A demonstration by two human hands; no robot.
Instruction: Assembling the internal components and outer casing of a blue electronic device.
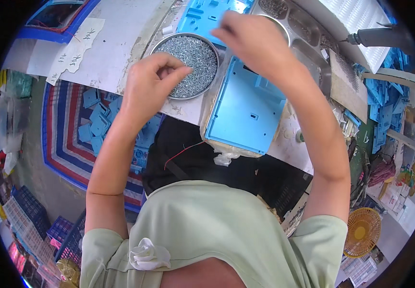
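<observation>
My left hand (151, 85) is at the left rim of a round metal bowl (193, 62) filled with small silvery screws. Its thumb and forefinger are pinched over the screws, and whatever lies between them is too small to make out. Farther up and to the right, my right hand (250, 43) is above the far end of a flat blue plastic panel (246, 113). Its fingers are curled together and slightly blurred, so any thing in them cannot be named. The panel rests on a plastic-wrapped pad (205, 126) at the table's near edge.
Another blue molded part (198, 21) lies beyond the bowl. Metal trays (308, 53) of small hardware stand at the back right, below a dark powered screwdriver (373, 37). At left, a striped bag (56, 129) holds blue pieces. A yellow basket (361, 233) is at right.
</observation>
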